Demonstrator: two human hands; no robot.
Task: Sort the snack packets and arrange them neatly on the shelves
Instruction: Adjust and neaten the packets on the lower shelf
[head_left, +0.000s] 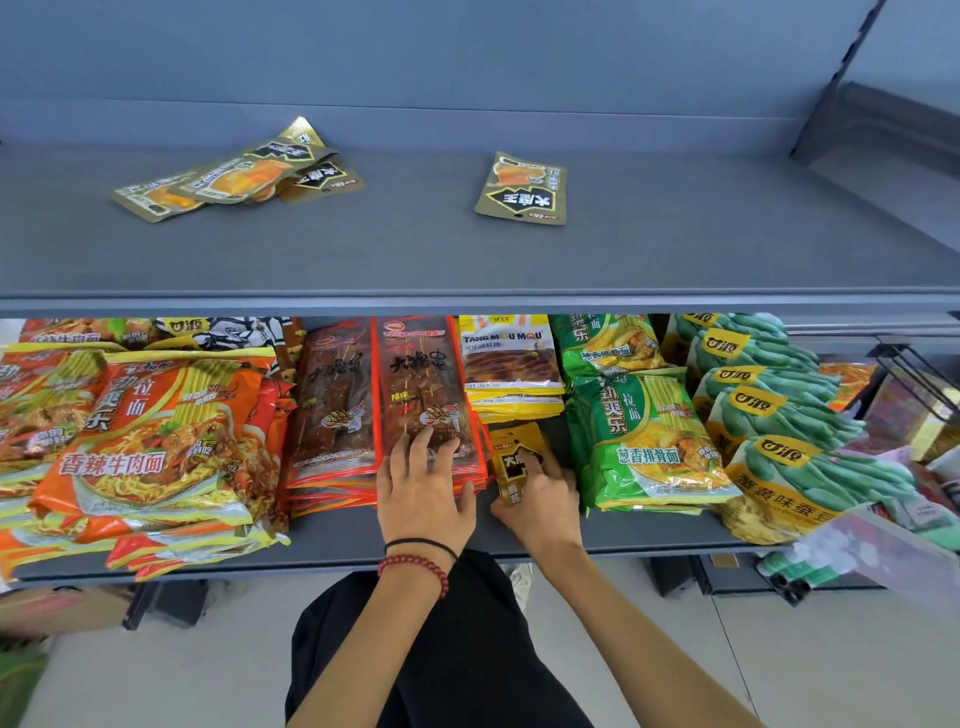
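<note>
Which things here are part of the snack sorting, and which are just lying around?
Belongs to the job: small gold packet pinched by the right hand; red skewer packets under the left hand; loose gold packets on the upper shelf.
Just lying about: cardboard box on the floor; clear plastic at right.

Small gold-and-black foil snack packet (511, 462) at the grey lower shelf (337, 540); matching pile (234, 179) and lone packet (522, 189) flat on the upper shelf (675, 239).
</note>
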